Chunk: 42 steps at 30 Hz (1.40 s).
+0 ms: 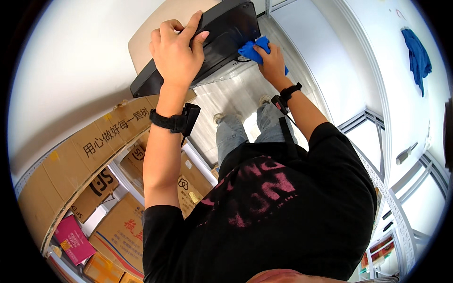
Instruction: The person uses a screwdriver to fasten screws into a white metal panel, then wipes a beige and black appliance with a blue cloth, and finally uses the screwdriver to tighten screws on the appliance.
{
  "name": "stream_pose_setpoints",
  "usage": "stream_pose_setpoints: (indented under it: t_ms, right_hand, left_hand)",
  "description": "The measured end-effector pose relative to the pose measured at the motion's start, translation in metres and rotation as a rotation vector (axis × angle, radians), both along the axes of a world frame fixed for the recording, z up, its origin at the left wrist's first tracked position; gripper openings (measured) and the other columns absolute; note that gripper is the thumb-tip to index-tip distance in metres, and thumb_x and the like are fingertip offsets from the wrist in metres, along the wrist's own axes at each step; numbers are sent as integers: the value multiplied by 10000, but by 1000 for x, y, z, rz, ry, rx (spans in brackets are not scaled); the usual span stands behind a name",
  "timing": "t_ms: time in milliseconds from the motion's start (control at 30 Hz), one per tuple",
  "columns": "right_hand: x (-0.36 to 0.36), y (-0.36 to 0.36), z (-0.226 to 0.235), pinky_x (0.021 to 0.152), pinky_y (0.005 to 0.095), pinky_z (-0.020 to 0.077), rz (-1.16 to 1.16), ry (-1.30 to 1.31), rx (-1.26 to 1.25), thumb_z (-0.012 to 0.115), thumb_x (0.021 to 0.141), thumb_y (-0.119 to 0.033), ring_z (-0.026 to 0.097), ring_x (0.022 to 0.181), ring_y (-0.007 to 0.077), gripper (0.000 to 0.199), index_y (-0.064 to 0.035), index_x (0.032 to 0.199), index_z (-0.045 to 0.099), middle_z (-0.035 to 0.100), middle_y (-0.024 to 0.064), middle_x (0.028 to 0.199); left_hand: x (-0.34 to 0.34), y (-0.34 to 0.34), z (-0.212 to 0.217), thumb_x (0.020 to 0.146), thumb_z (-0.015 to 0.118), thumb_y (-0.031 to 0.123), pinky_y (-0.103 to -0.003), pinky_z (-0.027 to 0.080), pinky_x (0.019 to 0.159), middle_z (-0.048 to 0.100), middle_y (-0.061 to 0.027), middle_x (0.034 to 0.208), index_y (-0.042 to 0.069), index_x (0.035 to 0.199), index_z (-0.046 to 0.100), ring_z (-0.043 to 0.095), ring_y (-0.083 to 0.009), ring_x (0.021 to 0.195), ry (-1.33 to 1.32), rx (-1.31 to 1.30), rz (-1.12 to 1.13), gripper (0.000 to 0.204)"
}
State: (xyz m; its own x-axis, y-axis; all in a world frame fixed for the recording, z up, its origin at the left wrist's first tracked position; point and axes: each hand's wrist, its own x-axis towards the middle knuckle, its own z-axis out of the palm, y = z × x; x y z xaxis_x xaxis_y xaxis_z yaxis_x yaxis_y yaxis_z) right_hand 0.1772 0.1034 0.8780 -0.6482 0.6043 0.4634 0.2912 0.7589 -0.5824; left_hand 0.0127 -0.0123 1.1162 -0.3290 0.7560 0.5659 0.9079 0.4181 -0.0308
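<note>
A long, flat black casing (pixel 222 40) stands tilted in front of me, its exact kind not plain. My left hand (pixel 177 52) grips its upper left edge, thumb and index finger on the near side and the other fingers curled over. In my right hand (pixel 272 60) is a bunched blue cloth (pixel 252 50), pressed against the casing's lower right end. A thin black cable (pixel 243 60) shows just below that cloth. Both wrists wear black straps with small black devices.
Behind the casing is a beige panel (pixel 147 40). Cardboard boxes (pixel 120 231) and a pink box (pixel 74 239) sit at lower left, behind a long cardboard strip (pixel 71 165). Another blue cloth (pixel 417 59) hangs on the right wall. A grey wood-look floor (pixel 214 96) lies below.
</note>
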Motion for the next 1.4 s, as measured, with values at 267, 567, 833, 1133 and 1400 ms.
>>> stream_pose_setpoints:
  t_ms: [267,567,833,1133,1400]
  right_hand:
    - [2,-26,1,799,456,482,47,-95,-102,709,646,-2,535,1000,392,600,-234,1186,589,505,186,1134]
    - [-7,-56,27,811,460,473,74,-50,-31,709,652,-5,536,978,411,589,-206,1193,589,502,212,1110]
    - [-17,-79,8,843,466,448,56,-115,-7,718,690,-39,502,1017,434,567,-182,1217,564,476,226,1130]
    - [-48,-131,-19,862,491,445,113,-258,-56,727,649,-51,492,1040,423,614,-215,1213,548,468,212,1150]
    - [-86,-184,-32,865,495,446,106,-350,-141,731,665,-83,475,1071,422,623,-222,1231,509,446,203,1169]
  left_hand:
    - [-1,-19,8,754,738,248,-343,431,707,524,-49,859,213,1114,689,481,-234,778,-65,24,-40,365]
    - [-41,-136,23,727,757,162,-378,449,869,558,-153,1125,86,1206,593,551,-307,1017,-399,185,19,512]
    - [-42,-244,-124,685,773,21,-384,461,895,534,-142,1224,14,1283,445,545,-269,1125,-997,197,240,682]
    - [-64,-230,-220,710,798,97,-362,523,790,666,-164,964,-9,1038,562,659,-304,875,-1062,64,279,418]
    - [-82,-230,-244,742,758,141,-429,488,730,651,-191,918,14,973,594,623,-390,835,-907,6,192,311]
